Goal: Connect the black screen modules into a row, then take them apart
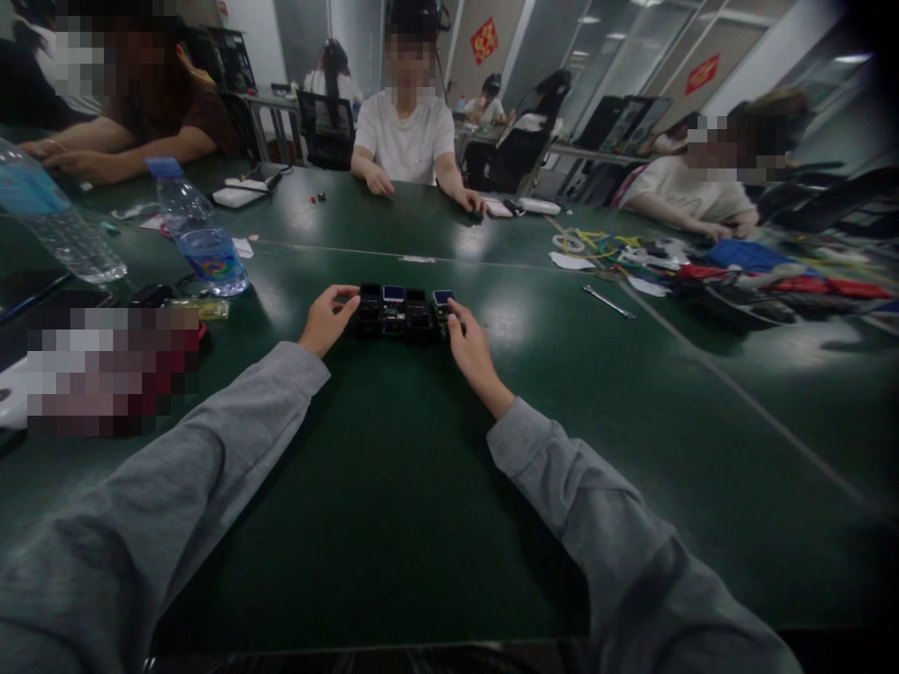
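- We locate the row of small black boxes (417,314) slightly above the centre of the frame, on the green table (393,487).
- We note its long axis running left to right across the frame, crosswise to the grey sleeves (231,440) that reach up from the lower corners.
- We find the left hand (328,320) at the row's left end, fingers curved and fingertips at the outer edge.
- We find the right hand (472,348) at the right end, thumb and forefinger by the box carrying the right-hand screen (443,297).
- The hands are well apart, with the row lying between them; each is nearest its own end, and we judge neither nearer overall.
- We cannot tell whether either hand is clamped on a box or merely touching it.
- We record a second screen (393,293) in the left half of the row.
- We see a wrench (608,301) right of the row, well apart from the right hand, and a water bottle (203,234) at upper left.
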Tool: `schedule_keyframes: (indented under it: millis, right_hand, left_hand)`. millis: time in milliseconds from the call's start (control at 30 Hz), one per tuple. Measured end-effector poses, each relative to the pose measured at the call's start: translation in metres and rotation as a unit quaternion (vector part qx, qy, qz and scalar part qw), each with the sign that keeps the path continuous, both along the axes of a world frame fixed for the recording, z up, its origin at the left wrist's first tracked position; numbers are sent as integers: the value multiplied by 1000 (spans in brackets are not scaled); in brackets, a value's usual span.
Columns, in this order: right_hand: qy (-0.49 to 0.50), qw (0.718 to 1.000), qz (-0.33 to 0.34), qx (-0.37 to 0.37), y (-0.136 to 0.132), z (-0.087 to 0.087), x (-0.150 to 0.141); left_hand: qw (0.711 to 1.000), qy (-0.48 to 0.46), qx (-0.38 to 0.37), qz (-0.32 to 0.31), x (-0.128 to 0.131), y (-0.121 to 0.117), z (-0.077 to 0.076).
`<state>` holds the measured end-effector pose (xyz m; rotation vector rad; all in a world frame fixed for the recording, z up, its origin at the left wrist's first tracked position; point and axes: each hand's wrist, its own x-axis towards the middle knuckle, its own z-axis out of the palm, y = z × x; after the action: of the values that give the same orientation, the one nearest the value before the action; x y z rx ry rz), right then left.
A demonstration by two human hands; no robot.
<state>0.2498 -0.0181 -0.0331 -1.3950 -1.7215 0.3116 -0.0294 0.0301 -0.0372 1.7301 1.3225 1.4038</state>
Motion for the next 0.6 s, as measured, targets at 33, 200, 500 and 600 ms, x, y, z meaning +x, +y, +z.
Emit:
schedule_keyframes:
  millis: [33,200,500,600]
  right_hand:
    - [-6,1000,9,-5,-2,2,-1]
    - [8,999,31,-12,-5,7,-4]
    - [-41,998,44,-25,-3,4,-6]
    - [-44,997,36,-44,-4,5,-8]
  left_hand:
    - [1000,2,-5,-7,0,-1,0]
    - [1000,-2,-20,-22,2,-4,5]
    - [999,-5,-31,-24,2,-4,4]
    - [999,-6,-30,-23,2,-4,4]
